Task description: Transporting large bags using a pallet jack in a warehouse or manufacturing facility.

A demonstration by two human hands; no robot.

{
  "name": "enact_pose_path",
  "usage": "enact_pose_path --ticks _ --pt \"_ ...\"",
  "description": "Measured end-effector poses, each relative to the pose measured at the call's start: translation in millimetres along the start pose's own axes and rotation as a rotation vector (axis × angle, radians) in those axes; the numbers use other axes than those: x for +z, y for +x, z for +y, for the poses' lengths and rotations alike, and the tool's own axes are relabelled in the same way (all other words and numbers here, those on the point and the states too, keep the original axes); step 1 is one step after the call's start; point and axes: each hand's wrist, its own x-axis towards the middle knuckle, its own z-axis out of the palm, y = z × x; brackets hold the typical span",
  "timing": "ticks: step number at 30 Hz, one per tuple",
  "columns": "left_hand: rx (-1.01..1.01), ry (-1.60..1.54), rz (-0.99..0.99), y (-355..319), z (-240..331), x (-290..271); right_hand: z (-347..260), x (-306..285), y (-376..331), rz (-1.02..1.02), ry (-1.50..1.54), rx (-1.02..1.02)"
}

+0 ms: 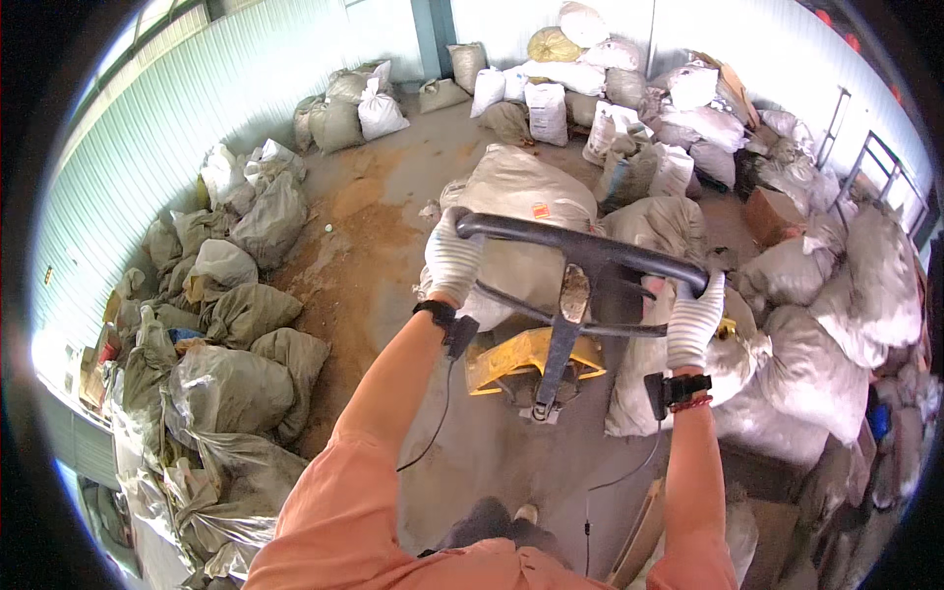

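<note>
My left hand, in a striped white work glove, is wrapped round the left end of the black handle of a hand pallet truck. Closed on the handle's right end is my right hand, in a matching glove. The truck's yellow body shows below the handle, close to the floor. A large, full whitish sack lies just beyond the handle, partly hidden by it. Whether it rests on the forks cannot be seen. Dark devices on straps sit at both my wrists, with thin cables hanging down.
Grey and white sacks are heaped along the left wall. More bulging sacks crowd the right side, close to my right arm. White bags stand at the back wall. Brown dirt covers part of the floor.
</note>
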Motion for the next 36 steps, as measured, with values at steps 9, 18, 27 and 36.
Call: enact_pose_path --ticks 9,18,27,36 --pt "-0.002 0.027 0.015 171 -62 188 123 150 244 -0.069 -0.093 -0.085" --pt "-0.029 0.066 0.085 355 -134 343 204 332 423 -0.111 0.067 -0.035" --pt "0.013 0.088 0.095 570 -225 551 312 486 627 -0.056 -0.128 -0.113" --pt "-0.055 0.174 0.148 718 -284 697 480 679 863 -0.239 0.356 0.260"
